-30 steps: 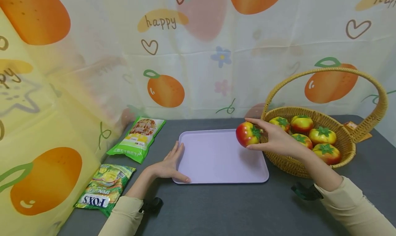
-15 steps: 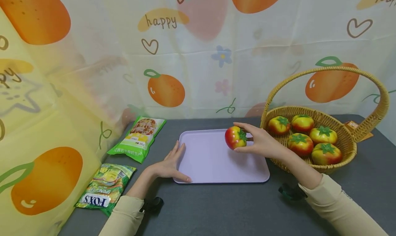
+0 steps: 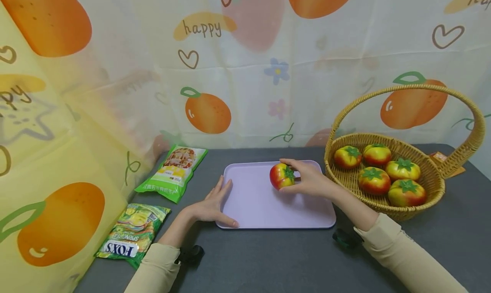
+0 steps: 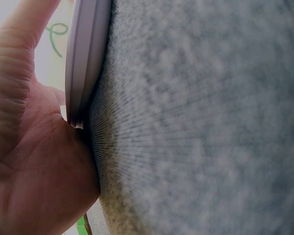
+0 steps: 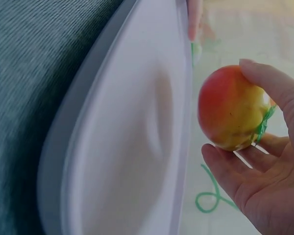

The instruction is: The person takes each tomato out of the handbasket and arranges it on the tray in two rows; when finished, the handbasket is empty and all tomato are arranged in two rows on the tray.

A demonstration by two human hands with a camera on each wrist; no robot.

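Fruit (image 3: 279, 176), likely light, stiff and slick, is held between right fingers (image 5: 225, 171), best gripped across its sides; left fingers (image 3: 224, 193) are spread against the tray (image 3: 249, 205).

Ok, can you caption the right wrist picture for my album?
Right-hand fingers hold a red-and-yellow fruit above a lilac tray.

The head camera looks forward and down across the bench (image 3: 264, 259), tray (image 3: 249, 199) at five o'clock. The left-wrist view, close and sideways, skims the bench. The right-wrist view, near and sideways, has the held fruit (image 5: 228, 110) at three o'clock, shared with the head view.
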